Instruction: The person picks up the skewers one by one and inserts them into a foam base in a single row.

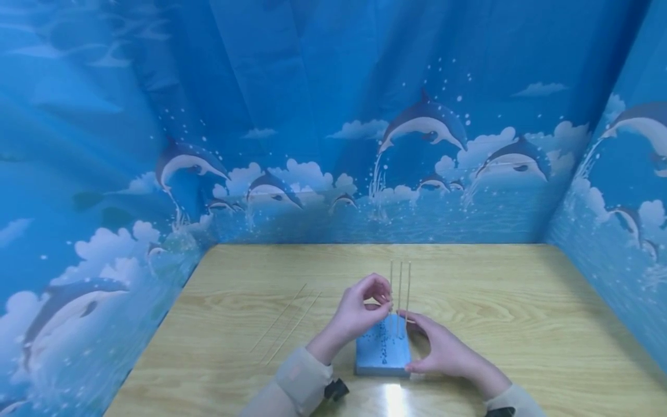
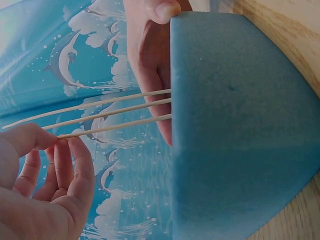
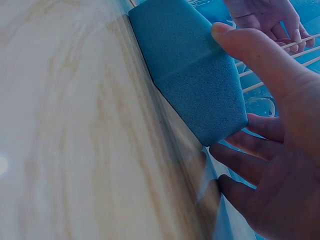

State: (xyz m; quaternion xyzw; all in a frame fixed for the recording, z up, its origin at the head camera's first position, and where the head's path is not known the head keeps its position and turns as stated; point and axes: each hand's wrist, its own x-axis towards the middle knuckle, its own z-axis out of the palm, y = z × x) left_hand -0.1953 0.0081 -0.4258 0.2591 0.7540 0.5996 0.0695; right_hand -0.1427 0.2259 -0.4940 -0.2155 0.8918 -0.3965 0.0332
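Note:
A blue foam block (image 1: 369,354) with many small holes in its top sits on the table. Three thin wooden sticks (image 1: 409,289) stand upright near its far side. My left hand (image 1: 354,310) pinches the leftmost stick between thumb and fingertips, above the foam, as the left wrist view shows. My right hand (image 1: 443,350) holds the block from the right, thumb at the near corner and fingers toward the far side. In the right wrist view the thumb lies on the block (image 3: 200,85) edge and several fingers touch its lower corner.
Several more thin sticks (image 1: 295,325) lie flat on the wooden table (image 1: 219,324) left of the block. A blue curtain (image 1: 312,116) printed with dolphins surrounds the table at the back and sides.

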